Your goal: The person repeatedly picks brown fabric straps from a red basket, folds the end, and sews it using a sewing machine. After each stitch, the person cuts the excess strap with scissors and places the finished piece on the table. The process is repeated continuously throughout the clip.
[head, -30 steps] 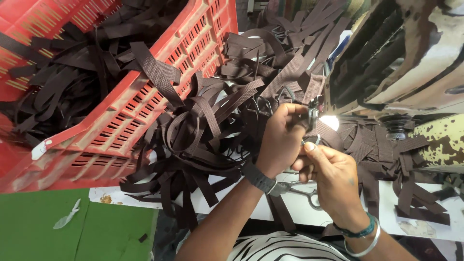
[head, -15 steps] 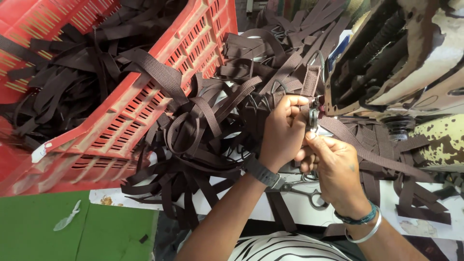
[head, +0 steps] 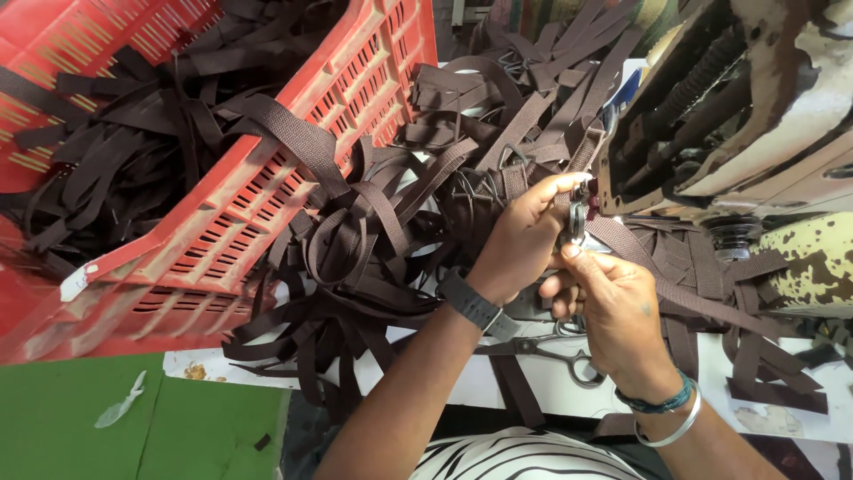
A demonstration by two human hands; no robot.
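Two hands pinch a small metal buckle on a brown strap, beside a sewing machine.

At far left a red plastic crate [head: 267,200] lies tipped on its side, full of loose brown straps [head: 133,151] that spill over its rim into a tangled pile [head: 373,258] on the white table [head: 462,387]; a green surface [head: 133,427] shows below the crate. In the middle the left hand [head: 524,244], a dark watch [head: 471,302] on its wrist, is clenched on the strap [head: 657,276], thumb and fingertips pinching the dark metal buckle [head: 577,218]. Just right of it the right hand [head: 613,311], with bangles [head: 666,413] at the wrist, grips the same buckle from below. Scissors [head: 555,347] lie on the table under the hands. At far right stands the sewing machine [head: 755,107].
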